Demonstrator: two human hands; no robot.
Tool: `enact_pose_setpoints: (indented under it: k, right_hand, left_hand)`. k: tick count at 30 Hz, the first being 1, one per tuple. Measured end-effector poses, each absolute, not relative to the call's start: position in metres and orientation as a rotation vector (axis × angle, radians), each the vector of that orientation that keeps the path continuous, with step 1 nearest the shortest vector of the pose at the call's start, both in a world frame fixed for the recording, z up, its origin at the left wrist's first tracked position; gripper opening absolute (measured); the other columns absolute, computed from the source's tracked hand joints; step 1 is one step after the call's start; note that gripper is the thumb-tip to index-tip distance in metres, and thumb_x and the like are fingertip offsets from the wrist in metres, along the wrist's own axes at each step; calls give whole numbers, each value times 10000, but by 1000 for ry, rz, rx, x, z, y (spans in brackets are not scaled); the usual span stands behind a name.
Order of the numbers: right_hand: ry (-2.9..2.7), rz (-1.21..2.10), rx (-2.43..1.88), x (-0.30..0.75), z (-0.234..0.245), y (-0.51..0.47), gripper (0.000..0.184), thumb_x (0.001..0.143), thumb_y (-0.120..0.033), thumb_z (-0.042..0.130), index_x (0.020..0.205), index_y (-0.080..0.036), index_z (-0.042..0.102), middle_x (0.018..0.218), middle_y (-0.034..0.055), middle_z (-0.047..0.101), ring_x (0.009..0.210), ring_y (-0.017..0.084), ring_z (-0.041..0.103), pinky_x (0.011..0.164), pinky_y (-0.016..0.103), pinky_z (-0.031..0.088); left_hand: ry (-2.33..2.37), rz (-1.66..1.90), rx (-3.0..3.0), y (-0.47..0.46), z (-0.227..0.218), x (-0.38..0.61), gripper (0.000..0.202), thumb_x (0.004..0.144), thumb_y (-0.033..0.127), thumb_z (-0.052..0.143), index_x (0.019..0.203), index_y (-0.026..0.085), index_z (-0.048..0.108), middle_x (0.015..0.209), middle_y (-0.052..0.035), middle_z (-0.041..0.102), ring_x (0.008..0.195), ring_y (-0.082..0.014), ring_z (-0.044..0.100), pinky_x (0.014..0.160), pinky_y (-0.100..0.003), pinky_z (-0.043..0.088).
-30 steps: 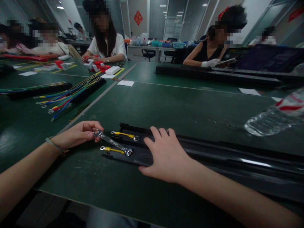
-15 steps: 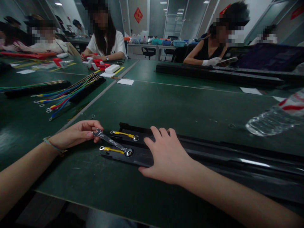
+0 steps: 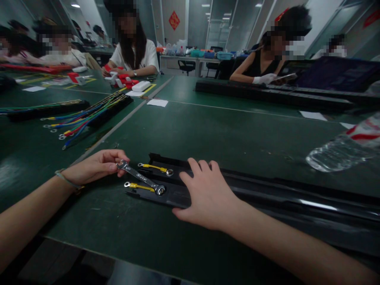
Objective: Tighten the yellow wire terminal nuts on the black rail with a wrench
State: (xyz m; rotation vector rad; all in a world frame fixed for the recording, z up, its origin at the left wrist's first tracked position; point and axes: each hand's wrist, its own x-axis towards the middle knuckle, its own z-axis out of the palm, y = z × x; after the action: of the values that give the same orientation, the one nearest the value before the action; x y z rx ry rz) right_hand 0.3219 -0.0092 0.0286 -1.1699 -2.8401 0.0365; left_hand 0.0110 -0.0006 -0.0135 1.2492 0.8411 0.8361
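Observation:
A silver combination wrench (image 3: 139,177) is pinched at its open end between the thumb and fingers of my left hand (image 3: 99,168). Its other end sits round a nut (image 3: 160,190) on the near part of a long black channel (image 3: 175,194). My right hand (image 3: 209,194) spans this channel, thumb at the near edge and spread fingers reaching to the far side, gripping it against the table. A short yellow wire (image 3: 142,187) with a ring terminal runs out from under the wrench. Behind it, a second yellow wire (image 3: 156,168) is fixed at another nut (image 3: 169,172).
A clear plastic bottle (image 3: 335,152) lies tilted at the right. Bundled coloured wires (image 3: 89,114) with ring terminals rest on the left of the green table (image 3: 213,134). Another black channel (image 3: 252,93) lies across the far side. Two people (image 3: 135,55) work opposite, one gloved.

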Motion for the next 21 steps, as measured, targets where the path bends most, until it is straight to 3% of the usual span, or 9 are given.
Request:
enact_pose_setpoints:
  k: [21]
  right_hand:
    - [-2908,96,-1219,321,34,-10,701,625,-663,371,1095,-167,530,1258,192,360,1095,378,326,849,543,207]
  left_hand:
    - [850,820,1237,0,-12,13,222,700,221,652,897,134,599,656,-28,606,582,-108,540,530,-170,431]
